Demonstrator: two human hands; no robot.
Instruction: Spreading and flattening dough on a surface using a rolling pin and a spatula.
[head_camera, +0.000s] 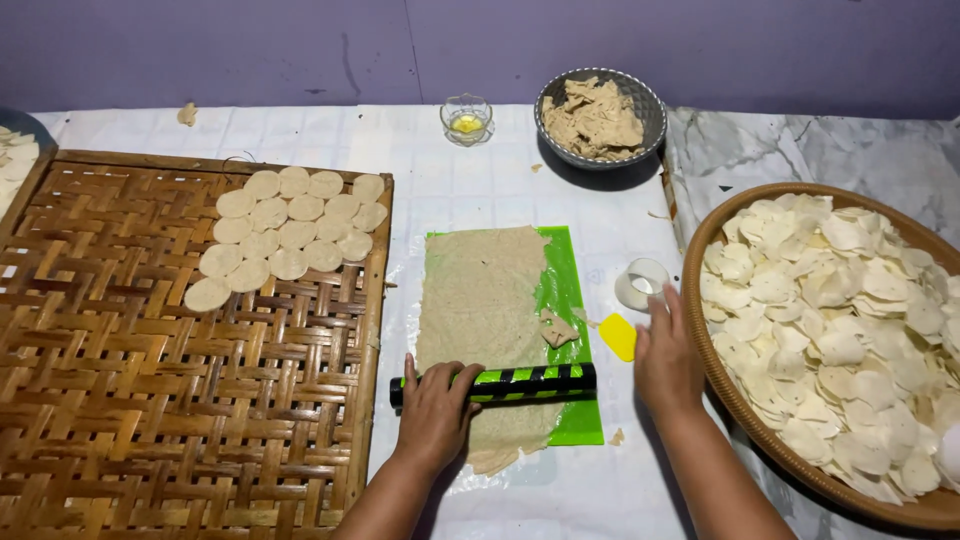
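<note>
My left hand grips the left end of a black and green striped rolling pin lying across a thin sheet of beige dough. The dough covers most of a green mat; a small torn dough scrap lies on its right side. My right hand rests on the table right of the mat, fingers stretched toward a yellow scraper and a white ring cutter. It holds nothing.
A woven bamboo tray on the left carries rows of cut dough rounds. A big round basket on the right is heaped with pale rounds. At the back stand a bowl of dough scraps and a small glass dish.
</note>
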